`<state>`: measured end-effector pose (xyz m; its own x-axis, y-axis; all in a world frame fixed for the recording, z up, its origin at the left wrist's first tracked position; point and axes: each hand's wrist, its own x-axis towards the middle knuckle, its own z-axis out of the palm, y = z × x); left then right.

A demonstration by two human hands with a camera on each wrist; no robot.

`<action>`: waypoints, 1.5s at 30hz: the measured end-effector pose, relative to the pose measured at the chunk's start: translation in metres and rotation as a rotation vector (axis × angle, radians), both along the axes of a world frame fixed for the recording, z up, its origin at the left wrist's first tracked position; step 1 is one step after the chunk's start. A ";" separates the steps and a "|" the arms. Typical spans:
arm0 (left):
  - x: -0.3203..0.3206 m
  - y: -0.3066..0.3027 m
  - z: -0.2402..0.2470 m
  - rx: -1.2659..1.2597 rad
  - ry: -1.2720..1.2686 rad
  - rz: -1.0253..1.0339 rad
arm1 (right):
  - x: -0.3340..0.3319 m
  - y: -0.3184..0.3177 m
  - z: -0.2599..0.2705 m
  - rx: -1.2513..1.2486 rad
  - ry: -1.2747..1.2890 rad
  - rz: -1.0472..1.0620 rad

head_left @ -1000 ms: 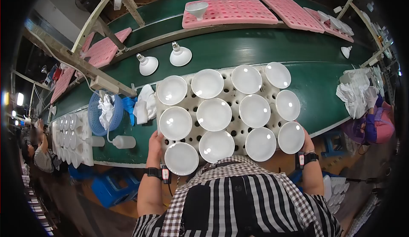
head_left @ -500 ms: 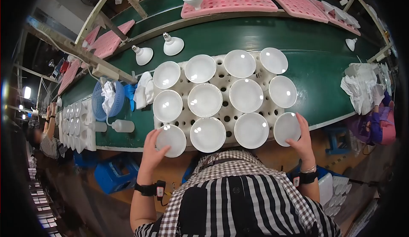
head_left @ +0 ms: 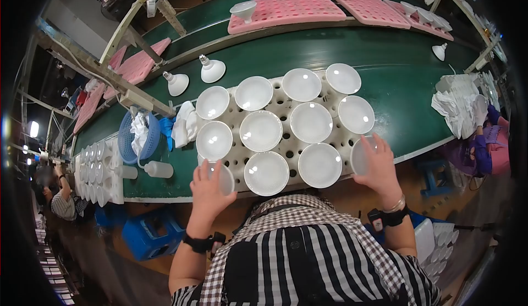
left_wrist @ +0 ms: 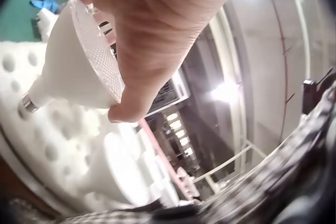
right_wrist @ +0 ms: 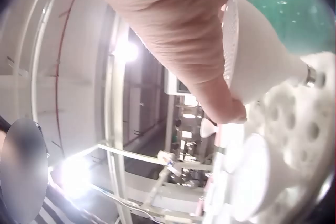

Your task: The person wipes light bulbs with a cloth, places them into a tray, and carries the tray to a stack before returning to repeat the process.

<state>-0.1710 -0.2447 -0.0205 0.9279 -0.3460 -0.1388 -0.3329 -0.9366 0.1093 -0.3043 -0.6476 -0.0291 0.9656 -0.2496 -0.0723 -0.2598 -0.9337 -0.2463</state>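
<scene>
White reflector lamps stand face up in rows in a pale foam tray (head_left: 286,152) with holes. My left hand (head_left: 210,196) spans the front-left lamp (head_left: 226,179), fingers over its face. In the left wrist view, thumb and fingers of the hand (left_wrist: 157,29) hold the rim of the lamp (left_wrist: 79,61), whose metal base is at a tray hole. My right hand (head_left: 380,173) grips the front-right lamp (head_left: 359,156) the same way. The right wrist view shows the thumb of that hand (right_wrist: 178,40) at the rim of the lamp (right_wrist: 257,50); its far fingers are mostly hidden.
Two lamps (head_left: 212,69) lie on the green surface (head_left: 407,102) behind the tray. At left are a blue basket (head_left: 128,138), white cloth, a bottle (head_left: 159,169) and another lamp tray. Pink trays (head_left: 291,10) line the back; white cloths and another person are at right.
Both hands have come up from the tray's sides onto the two front corner lamps, their fingers now reaching over the faces. The tray appears farther forward than a second ago.
</scene>
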 end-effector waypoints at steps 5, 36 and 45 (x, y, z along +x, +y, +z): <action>0.031 0.034 0.073 -0.500 -0.144 -0.031 | 0.004 -0.026 0.064 0.273 -0.428 -0.096; 0.025 -0.086 -0.001 -0.120 0.229 -0.817 | 0.021 0.075 -0.004 0.220 -0.207 0.158; 0.024 -0.100 -0.013 -0.073 0.147 -0.942 | 0.037 0.098 -0.011 0.125 -0.044 0.231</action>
